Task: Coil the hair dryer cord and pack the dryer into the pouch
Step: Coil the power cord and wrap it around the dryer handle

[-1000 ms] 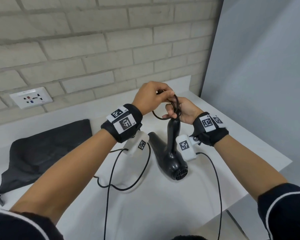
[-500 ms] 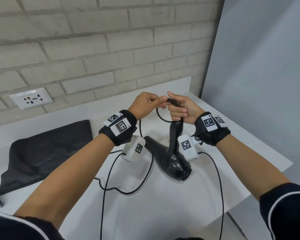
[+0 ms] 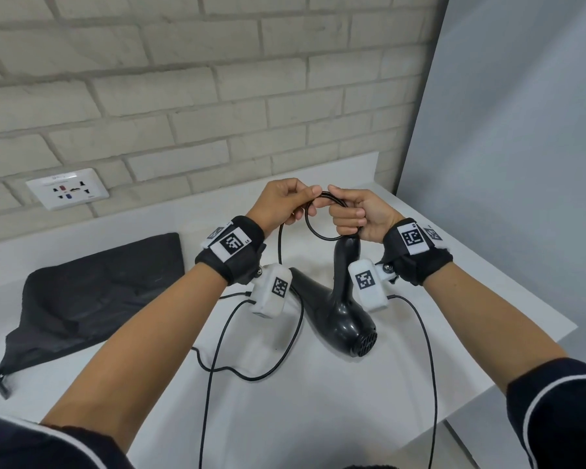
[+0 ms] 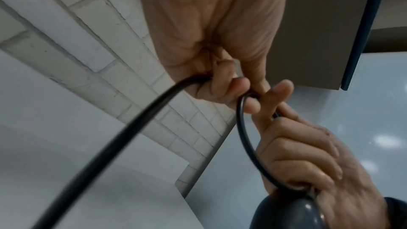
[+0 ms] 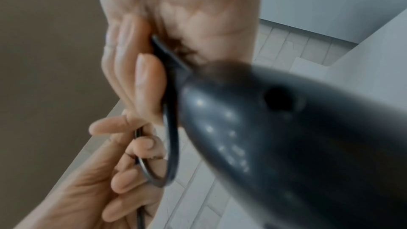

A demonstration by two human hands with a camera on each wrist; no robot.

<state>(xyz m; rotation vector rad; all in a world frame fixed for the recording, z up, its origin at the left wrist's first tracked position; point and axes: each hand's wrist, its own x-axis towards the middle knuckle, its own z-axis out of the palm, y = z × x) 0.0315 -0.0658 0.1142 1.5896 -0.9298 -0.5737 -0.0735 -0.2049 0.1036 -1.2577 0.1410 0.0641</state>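
Observation:
The black hair dryer (image 3: pixel 340 316) hangs handle-up over the white counter (image 3: pixel 285 418), its grille end nearest me. My right hand (image 3: pixel 359 214) grips the top of the handle (image 5: pixel 264 128) together with a small coil of cord (image 3: pixel 318 228). My left hand (image 3: pixel 285 201) pinches the cord (image 4: pixel 136 124) at the top of the loop, touching the right hand's fingers. The rest of the cord trails down across the counter toward me. The dark pouch (image 3: pixel 92 296) lies flat at the left.
A brick wall with a white socket plate (image 3: pixel 67 188) runs behind the counter. A grey panel (image 3: pixel 521 164) stands at the right, past the counter's right edge. The counter's front edge drops off at lower right.
Both hands have risen slightly with the dryer. My left hand has come off the top of the right hand to its left, bringing cord up to the loop.

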